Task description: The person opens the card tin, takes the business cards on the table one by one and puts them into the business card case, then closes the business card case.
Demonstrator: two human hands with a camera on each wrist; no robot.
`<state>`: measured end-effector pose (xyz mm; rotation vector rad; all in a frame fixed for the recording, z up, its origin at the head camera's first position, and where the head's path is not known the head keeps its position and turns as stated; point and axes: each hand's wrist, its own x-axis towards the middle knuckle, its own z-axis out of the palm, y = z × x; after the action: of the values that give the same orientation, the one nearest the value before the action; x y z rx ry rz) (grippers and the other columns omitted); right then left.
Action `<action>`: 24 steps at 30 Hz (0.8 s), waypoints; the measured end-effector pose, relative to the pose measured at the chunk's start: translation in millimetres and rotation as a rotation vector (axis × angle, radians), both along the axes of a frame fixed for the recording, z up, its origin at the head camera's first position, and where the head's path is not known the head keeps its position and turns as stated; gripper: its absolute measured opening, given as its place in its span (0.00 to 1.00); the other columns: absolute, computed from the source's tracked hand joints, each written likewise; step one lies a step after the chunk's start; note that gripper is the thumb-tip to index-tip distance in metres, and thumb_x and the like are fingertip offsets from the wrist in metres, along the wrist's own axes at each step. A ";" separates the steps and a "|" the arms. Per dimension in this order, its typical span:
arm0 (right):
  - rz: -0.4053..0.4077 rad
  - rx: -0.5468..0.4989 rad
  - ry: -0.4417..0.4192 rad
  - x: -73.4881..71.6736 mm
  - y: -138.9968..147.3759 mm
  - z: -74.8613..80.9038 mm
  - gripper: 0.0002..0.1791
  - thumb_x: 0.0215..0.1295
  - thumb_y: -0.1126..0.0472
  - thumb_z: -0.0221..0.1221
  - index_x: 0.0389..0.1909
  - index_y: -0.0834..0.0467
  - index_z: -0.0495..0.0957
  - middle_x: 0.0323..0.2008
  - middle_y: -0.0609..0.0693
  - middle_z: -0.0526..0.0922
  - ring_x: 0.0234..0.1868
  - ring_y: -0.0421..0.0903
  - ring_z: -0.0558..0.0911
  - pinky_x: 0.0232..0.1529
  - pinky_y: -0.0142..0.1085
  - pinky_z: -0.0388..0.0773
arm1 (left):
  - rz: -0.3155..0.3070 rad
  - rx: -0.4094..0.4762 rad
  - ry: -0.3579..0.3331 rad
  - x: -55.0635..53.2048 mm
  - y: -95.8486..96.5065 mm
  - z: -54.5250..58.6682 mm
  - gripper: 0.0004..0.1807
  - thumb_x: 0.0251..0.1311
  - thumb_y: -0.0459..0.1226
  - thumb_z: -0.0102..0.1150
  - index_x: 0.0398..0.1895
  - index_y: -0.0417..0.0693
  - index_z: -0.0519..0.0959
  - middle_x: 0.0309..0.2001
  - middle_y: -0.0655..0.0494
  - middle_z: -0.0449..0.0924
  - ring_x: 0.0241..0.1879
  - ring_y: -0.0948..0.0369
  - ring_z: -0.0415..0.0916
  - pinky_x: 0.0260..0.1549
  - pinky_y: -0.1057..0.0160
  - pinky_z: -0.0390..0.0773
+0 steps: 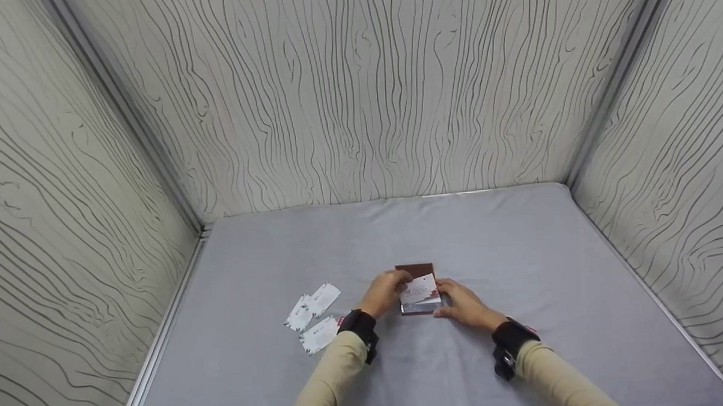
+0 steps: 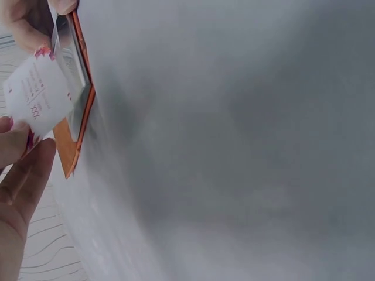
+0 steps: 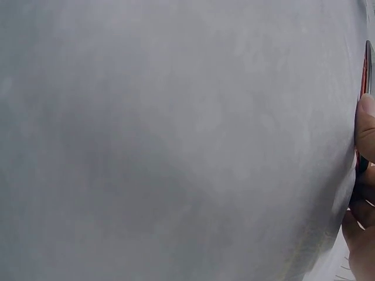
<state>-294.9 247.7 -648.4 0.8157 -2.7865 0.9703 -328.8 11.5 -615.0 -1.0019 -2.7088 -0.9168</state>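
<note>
A brown card holder with clear plastic sleeves lies opened out on the cloth, in the middle of the head view. My left hand pinches a white card with red floral corners between thumb and fingers. The left wrist view has this card tilted over the holder's clear sleeve, its far end right at the sleeve. On the other side, my right hand grips the holder's right edge. In the right wrist view its thumb presses along the holder's thin edge, and most of the holder lies out of frame.
Left of my left wrist, several white cards with leafy corners lie on the grey cloth, among them one overlapping pair and a nearer card. Pale wood-grain panels enclose the table at the back and both sides.
</note>
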 end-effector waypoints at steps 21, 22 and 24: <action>-0.020 -0.015 -0.043 -1.1 -0.2 -0.5 0.29 0.52 0.57 0.73 0.50 0.70 0.76 0.58 0.63 0.75 0.60 0.61 0.74 0.61 0.54 0.68 | 0.008 -0.089 0.082 -0.4 9.1 -10.0 0.12 0.60 0.24 0.61 0.44 0.43 0.86 0.39 0.53 0.79 0.40 0.59 0.77 0.44 0.64 0.76; -0.021 -0.013 -0.043 -1.0 0.0 -0.5 0.29 0.52 0.57 0.73 0.50 0.70 0.76 0.58 0.63 0.75 0.60 0.61 0.74 0.61 0.54 0.68 | 0.010 -0.098 0.078 -0.3 9.4 -10.1 0.13 0.60 0.24 0.60 0.44 0.43 0.86 0.39 0.53 0.78 0.41 0.59 0.76 0.44 0.64 0.76; -0.022 -0.014 -0.046 -0.8 0.2 -0.4 0.30 0.52 0.57 0.73 0.51 0.70 0.76 0.58 0.63 0.75 0.60 0.61 0.74 0.60 0.54 0.68 | 0.013 -0.113 0.073 0.7 10.0 -10.1 0.13 0.60 0.24 0.60 0.45 0.43 0.86 0.39 0.52 0.78 0.41 0.58 0.76 0.44 0.63 0.76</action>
<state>-295.7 247.8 -648.8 0.7681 -2.8176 1.0169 -328.1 21.5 -625.0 -1.0155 -2.7281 -0.7175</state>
